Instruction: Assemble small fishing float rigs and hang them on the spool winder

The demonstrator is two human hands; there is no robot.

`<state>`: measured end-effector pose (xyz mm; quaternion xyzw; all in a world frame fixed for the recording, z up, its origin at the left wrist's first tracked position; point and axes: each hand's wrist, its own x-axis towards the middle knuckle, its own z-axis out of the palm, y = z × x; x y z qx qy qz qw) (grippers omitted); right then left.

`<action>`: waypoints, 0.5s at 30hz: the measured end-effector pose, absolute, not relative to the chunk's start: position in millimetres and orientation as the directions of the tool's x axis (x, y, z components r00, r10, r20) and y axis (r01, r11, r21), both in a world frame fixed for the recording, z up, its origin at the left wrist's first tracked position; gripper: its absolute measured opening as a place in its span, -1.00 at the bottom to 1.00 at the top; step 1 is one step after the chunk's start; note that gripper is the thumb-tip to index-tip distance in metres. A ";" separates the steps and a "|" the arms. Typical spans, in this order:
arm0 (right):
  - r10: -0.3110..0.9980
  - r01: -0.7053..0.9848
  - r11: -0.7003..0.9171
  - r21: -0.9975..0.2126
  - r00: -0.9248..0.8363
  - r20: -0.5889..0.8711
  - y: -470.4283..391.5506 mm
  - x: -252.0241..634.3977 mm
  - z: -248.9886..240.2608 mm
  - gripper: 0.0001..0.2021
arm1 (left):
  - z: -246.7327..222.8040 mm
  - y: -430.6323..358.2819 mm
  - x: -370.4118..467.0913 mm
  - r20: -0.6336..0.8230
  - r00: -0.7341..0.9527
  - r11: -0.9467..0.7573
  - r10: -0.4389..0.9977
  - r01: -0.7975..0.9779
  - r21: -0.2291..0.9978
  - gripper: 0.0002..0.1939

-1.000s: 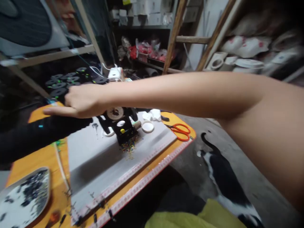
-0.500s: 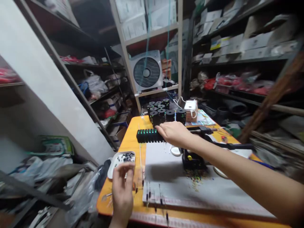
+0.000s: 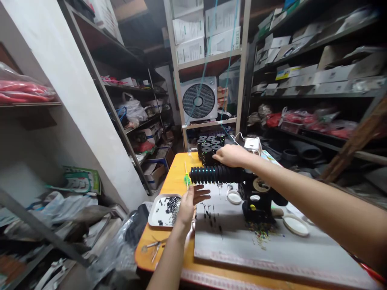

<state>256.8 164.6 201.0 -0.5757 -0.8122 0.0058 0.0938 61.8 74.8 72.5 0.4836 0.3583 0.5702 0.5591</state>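
Head view: right hand [image 3: 232, 155] stretched forward, palm down, fingers loosely curled over back end of long black ribbed roll [image 3: 216, 174], resting on it rather than clenched; cluster of upright black spools [image 3: 209, 146] just beyond fingertips; left hand [image 3: 190, 202] open, fingers spread, below roll's near end, gripping nothing; white tray of small black parts [image 3: 160, 213] just beside left wrist; black machine block [image 3: 256, 200] under right forearm; grey mat [image 3: 272, 249] nearer than both hands.

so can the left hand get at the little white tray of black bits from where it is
Probably yes. The left hand hovers open right beside the white tray at the orange table's near-left corner, and nothing lies between them. The right hand is busy farther back at the black discs.
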 end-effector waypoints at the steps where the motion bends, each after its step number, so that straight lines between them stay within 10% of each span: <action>1: 0.926 0.939 0.331 -0.092 -0.305 0.222 154.5 255.5 197.9 -0.68 | 72.9 75.5 59.6 0.152 0.091 -0.121 0.984 -0.287 0.950 -0.36; 8: 0.804 0.915 0.404 0.010 -0.360 0.472 83.4 250.0 148.3 -0.48 | 70.8 81.0 48.2 0.199 0.037 -0.187 0.979 -0.220 0.957 -0.44; 15: 0.882 0.892 0.440 -0.103 -0.407 0.236 129.6 262.9 174.3 -0.40 | 89.9 95.1 37.8 0.386 -0.024 -0.386 0.922 -0.023 0.922 -0.52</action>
